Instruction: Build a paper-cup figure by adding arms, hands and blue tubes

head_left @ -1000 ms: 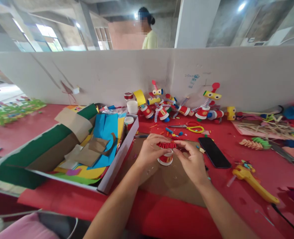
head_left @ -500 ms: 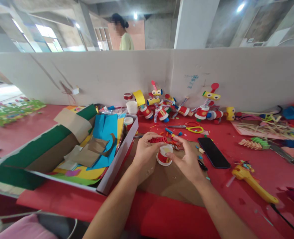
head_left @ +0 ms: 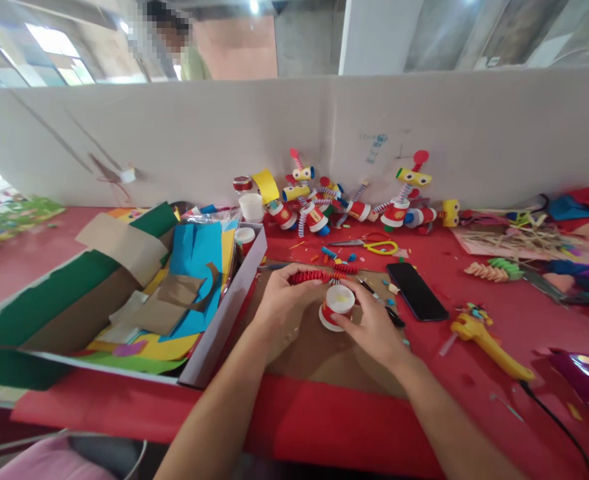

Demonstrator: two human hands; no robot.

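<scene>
My left hand (head_left: 287, 293) pinches a red folded-paper spring (head_left: 308, 275) between thumb and fingers, just left of a paper cup. The white paper cup (head_left: 335, 310) has a red band and stands upside down on the brown cardboard mat (head_left: 319, 363), a pale yellowish patch on its top. My right hand (head_left: 369, 317) is closed around the cup's right side, thumb at the front. Behind the cup lie more paper springs (head_left: 343, 269), red and striped. A black pen (head_left: 369, 288) lies partly hidden behind my right hand.
A box of coloured paper (head_left: 224, 313) stands at left. Scissors (head_left: 382, 247) and several finished paper-cup figures (head_left: 394, 213) are at the back, before a grey partition (head_left: 199, 133). To the right lie a phone (head_left: 417, 291), a yellow glue gun (head_left: 492, 347) and a purple object (head_left: 584, 377).
My right hand has shifted off the springs behind the cup, so they show more. The cup sits slightly farther right of my left hand. The view has tilted down; the person behind the partition has moved left.
</scene>
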